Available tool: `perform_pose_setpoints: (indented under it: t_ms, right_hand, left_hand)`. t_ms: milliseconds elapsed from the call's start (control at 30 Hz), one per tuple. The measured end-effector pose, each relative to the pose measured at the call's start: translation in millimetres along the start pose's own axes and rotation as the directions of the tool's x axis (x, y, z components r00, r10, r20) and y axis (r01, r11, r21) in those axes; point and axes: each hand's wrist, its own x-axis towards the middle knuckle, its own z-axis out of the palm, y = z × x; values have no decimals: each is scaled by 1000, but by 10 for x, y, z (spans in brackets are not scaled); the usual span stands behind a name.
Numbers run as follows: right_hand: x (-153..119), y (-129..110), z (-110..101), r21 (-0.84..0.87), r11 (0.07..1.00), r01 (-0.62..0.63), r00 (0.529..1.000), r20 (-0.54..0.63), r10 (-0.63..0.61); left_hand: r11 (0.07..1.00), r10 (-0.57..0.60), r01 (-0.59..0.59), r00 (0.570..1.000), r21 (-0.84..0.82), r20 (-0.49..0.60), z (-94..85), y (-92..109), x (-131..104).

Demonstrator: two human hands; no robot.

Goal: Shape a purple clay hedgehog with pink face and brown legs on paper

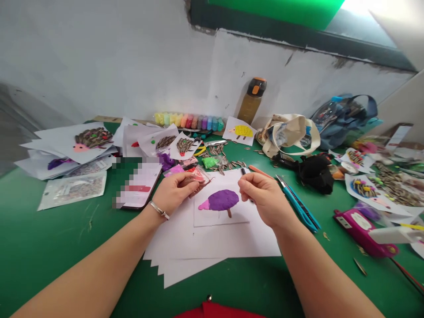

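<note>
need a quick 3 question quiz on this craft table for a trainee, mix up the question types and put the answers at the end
1. True or false: the fingers of the right hand are spread wide open.

2. Which of these lies just left of the left hand?
a) water bottle
b) smartphone
c) utility knife

3. Fill in the colour: the purple clay hedgehog has a ____ snout.

Key:
1. False; they are curled in.
2. b) smartphone
3. pink
</note>
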Motion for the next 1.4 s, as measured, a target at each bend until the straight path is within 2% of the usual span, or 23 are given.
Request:
perform_pose_setpoints:
  t_ms: [267,500,833,1167,1400]
  right_hand:
    - [-44,14,1,-57,998,16,1000,-4,-16]
    - [-43,11,9,20,999,-40,998,53,39]
    - [-33,31,-1,69,997,-33,999,29,31]
    - [-62,-18,19,-99,995,-4,999,47,9]
    - [-50,24,28,-71,997,-34,999,29,36]
  left_hand:
    - [1000,-12,12,1000,0,-22,33,41,-11]
    - [1000,-20,20,998,-9,-52,31,47,-3]
    - [999,-38,37,998,-17,-60,32,36,-8]
    - [999,-33,34,998,7,-58,24,40,-15]
    - [1000,-26,25,999,-12,-33,19,25,-16]
